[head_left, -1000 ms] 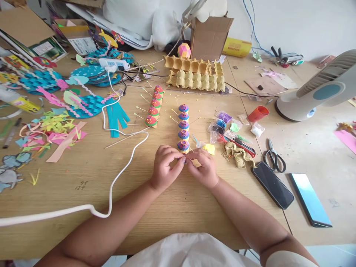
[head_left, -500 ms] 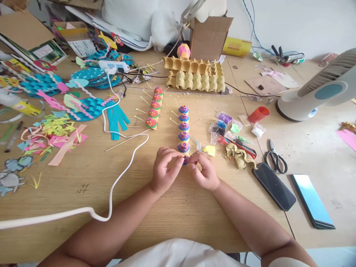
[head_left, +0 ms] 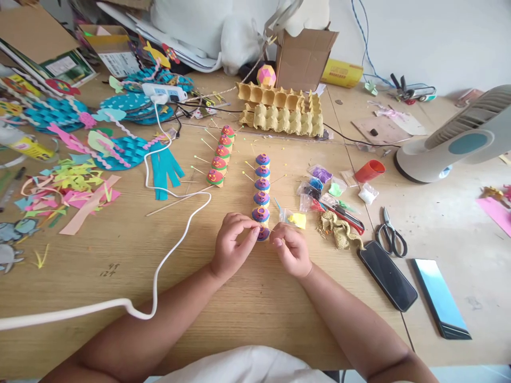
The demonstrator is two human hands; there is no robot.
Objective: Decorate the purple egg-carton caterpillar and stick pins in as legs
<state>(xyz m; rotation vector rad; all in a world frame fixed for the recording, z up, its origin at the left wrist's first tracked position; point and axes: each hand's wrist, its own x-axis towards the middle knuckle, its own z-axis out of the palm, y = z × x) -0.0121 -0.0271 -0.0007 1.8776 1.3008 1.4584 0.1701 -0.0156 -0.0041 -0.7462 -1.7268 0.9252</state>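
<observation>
A row of purple-and-blue caps on egg-carton cups forms a craft caterpillar (head_left: 262, 183) in the middle of the wooden table (head_left: 255, 314). At its near end, my left hand (head_left: 230, 246) pinches a small purple round piece (head_left: 263, 233) against the row. My right hand (head_left: 290, 247) is curled beside it, fingertips pinched together on something too small to make out. A second caterpillar (head_left: 221, 155) with red and green caps lies just left. Thin pins with yellow heads stick out of both.
White cable (head_left: 159, 260) snakes across the left. Paper scraps (head_left: 72, 186) and blue woven shapes lie far left. Egg cartons (head_left: 279, 109) and a cardboard box stand behind. Small bags (head_left: 319, 183), scissors (head_left: 391, 236), two phones (head_left: 385, 274) and a fan (head_left: 459, 138) fill the right.
Both hands have drawn slightly toward me along the caterpillar's near end. My right hand has pulled a little away from the purple piece, which now shows between the hands.
</observation>
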